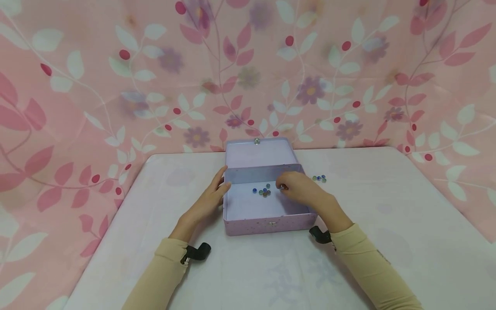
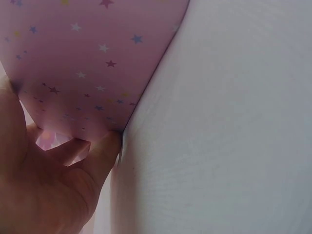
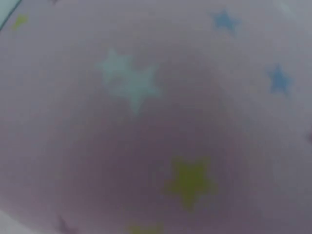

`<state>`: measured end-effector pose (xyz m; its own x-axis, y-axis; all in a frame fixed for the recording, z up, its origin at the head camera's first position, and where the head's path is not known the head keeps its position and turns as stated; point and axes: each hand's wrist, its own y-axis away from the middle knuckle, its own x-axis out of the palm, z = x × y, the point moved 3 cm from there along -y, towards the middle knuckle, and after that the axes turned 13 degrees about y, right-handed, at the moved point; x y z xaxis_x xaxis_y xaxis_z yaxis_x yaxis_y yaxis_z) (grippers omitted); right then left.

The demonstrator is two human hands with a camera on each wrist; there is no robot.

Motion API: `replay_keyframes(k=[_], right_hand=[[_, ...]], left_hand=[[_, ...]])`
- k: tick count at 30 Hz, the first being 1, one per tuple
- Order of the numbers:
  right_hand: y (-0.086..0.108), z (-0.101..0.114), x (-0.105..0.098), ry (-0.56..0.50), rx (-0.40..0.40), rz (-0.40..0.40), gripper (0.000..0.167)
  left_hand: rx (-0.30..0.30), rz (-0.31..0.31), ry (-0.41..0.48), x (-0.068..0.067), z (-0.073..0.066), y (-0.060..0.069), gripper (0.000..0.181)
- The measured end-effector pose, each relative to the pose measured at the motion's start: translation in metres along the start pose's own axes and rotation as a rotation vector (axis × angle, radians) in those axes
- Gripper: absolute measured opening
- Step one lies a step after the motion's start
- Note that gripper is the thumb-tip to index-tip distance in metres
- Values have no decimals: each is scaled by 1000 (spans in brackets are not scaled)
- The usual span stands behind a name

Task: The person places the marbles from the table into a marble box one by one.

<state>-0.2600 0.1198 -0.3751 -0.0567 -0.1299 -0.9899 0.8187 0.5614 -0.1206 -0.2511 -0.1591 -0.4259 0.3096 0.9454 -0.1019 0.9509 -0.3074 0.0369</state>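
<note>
Box (image 1: 248,227): lilac-pink, star-printed, standing on the white-covered table (image 1: 387,206) between the two hands; metal latch (image 1: 273,223) on its front wall.
Lid (image 1: 259,155): raised and leaning back at the box's far side; metal clasp (image 1: 257,141) at its top edge.
Left hand (image 1: 211,198): fingers extended and spread, touching the left wall of the box.
Right hand (image 1: 300,188): inside the box, toward its right side; fingers curled, pinching a marble (image 1: 282,187) (small, and partly covered by the fingers).
Marbles inside (image 1: 265,190): about six, blue, greenish and brownish, loosely grouped on the box floor, left of the right hand.
Marbles outside (image 1: 319,178): four, close together on the table, right of the box.
Backdrop (image 1: 248,77): pink floral cloth behind the table.
</note>
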Motion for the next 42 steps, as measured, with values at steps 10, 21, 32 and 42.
replay_keyframes(k=[10, 21, 32, 42], right_hand=[[-3, 4, 8, 65, 42, 128, 17], [-8, 4, 13, 99, 39, 149, 15], [-3, -7, 0, -110, 49, 92, 18], [4, -29, -23, -207, 96, -31, 15]], left_hand=[[-5, -9, -10, -2, -1, -2, 62], [-27, -6, 3, -5, 3, -4, 63], [-33, 9, -10, 1, -9, 3, 63], [0, -10, -28, -1, 2, -2, 64]])
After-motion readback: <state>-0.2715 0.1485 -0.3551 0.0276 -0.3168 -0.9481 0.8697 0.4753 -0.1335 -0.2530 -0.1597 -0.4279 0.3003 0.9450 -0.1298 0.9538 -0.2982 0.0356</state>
